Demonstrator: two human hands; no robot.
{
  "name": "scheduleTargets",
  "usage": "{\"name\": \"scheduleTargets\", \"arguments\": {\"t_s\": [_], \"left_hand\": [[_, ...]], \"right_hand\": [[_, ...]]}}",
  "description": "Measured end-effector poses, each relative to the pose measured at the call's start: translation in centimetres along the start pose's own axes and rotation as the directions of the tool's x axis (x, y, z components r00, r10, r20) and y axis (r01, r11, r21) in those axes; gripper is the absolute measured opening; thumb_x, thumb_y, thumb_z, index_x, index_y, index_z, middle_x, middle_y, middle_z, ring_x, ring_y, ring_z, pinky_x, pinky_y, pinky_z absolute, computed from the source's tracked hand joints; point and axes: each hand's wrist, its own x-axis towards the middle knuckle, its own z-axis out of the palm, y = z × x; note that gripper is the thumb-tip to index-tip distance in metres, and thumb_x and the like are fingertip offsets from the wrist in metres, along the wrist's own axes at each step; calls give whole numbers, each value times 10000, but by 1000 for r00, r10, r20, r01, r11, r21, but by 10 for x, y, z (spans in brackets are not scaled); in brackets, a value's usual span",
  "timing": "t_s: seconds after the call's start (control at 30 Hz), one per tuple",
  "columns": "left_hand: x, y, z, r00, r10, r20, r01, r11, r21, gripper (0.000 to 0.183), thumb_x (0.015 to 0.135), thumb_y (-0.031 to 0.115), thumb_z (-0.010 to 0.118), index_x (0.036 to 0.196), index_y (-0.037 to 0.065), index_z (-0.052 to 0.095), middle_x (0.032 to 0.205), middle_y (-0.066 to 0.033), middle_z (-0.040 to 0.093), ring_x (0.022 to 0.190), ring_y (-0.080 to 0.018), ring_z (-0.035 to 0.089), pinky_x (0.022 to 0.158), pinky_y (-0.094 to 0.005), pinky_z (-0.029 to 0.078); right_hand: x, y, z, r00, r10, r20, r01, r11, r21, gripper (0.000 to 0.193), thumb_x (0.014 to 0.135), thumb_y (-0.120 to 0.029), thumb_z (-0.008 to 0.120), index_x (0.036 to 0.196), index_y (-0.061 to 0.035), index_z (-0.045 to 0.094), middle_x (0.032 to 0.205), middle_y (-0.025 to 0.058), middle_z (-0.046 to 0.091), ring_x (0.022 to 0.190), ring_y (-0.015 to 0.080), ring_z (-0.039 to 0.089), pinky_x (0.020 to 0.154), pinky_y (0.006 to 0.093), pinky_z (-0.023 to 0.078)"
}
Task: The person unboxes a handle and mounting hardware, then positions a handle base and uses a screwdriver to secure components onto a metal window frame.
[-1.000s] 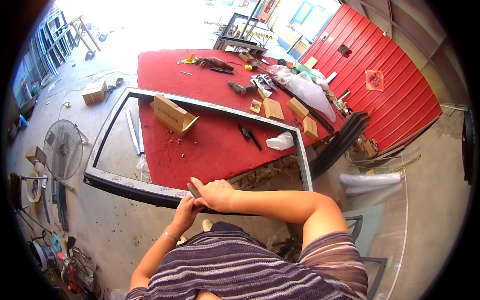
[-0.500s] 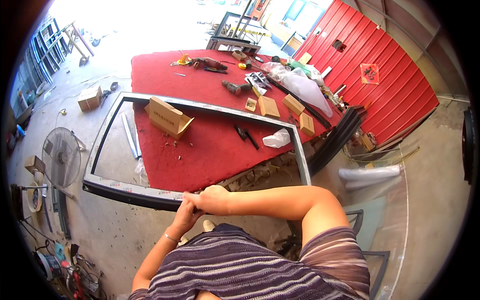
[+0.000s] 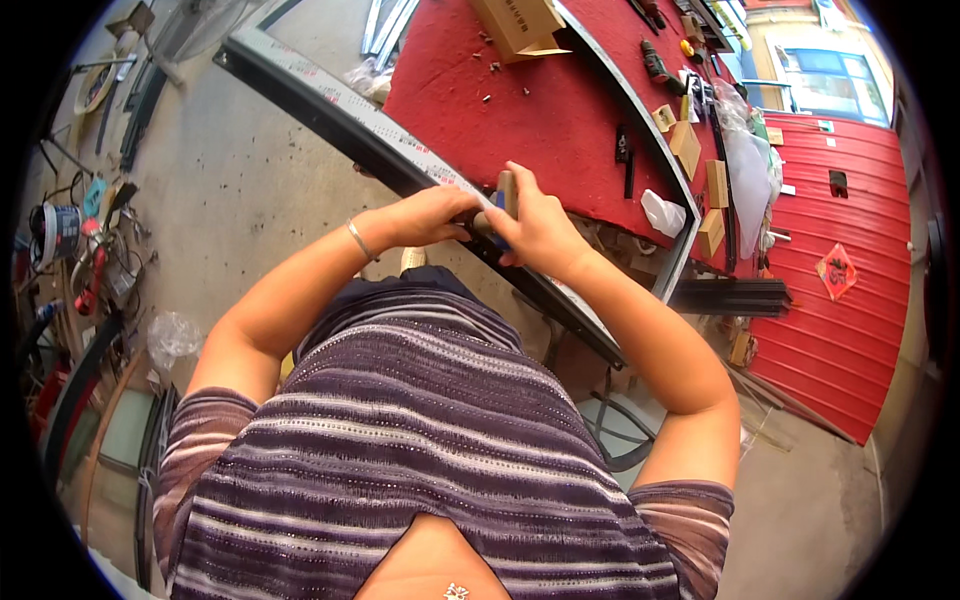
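Note:
A large rectangular window frame, black outside with printed white film along its face, lies across the table, its near side overhanging the edge. At the middle of that side my two hands are close together. My left hand is closed with its fingers curled at the black edge; what they pinch is hidden. My right hand grips a small tan and blue block-like object between thumb and fingers, just above the frame. Its exact kind does not show.
The red-covered table bears an open cardboard box, smaller boxes, a drill and a crumpled white bag. Black profiles stick out beyond its right side. Cables and tools litter the floor at left.
My view has turned, so the frame and table now slant. My hands have parted slightly, and the tan and blue object now shows in my right hand.

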Motion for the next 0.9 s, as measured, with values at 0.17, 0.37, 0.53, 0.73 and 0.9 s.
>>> {"name": "scheduleTargets", "arguments": {"t_s": [0.17,0.37,0.53,0.73,0.9], "left_hand": [[5,-13,-1,983,175,-56,-172,983,68,264,679,114,756,910,47,647,852,-127,643,885,-339,595,790,-426,466],[12,-14,-12,980,191,61,-201,951,236,280,690,134,756,962,148,693,879,-1,670,907,-254,533,823,-365,465],[0,1,-24,991,134,-6,-129,970,207,242,731,129,725,967,108,679,917,-15,667,922,-252,539,846,-365,460],[-13,2,-22,978,161,-131,-141,978,152,161,787,73,678,948,78,669,920,-53,660,955,-258,550,875,-372,455],[-22,-4,-22,889,122,-441,-59,986,154,131,829,30,637,958,24,654,917,-114,657,894,-290,626,816,-379,488]], "right_hand": [[-14,-38,-9,996,-92,-5,69,784,-617,662,892,-326,613,1414,-38,326,1025,231,628,924,445,629,815,458,514],[2,-8,-12,574,-678,460,632,10,-775,520,830,-177,648,1325,-140,491,1104,120,627,1049,291,583,881,380,484],[-2,-15,-5,890,-324,322,452,525,-721,611,848,-289,651,1344,-26,409,855,215,679,811,386,672,728,445,532],[5,-10,9,987,162,13,-162,987,-23,716,833,-317,663,1358,73,372,837,208,674,774,305,700,659,384,574],[11,-7,1,918,237,319,-294,945,146,317,857,-228,645,1076,-4,591,942,136,664,740,223,676,632,362,563]]}}
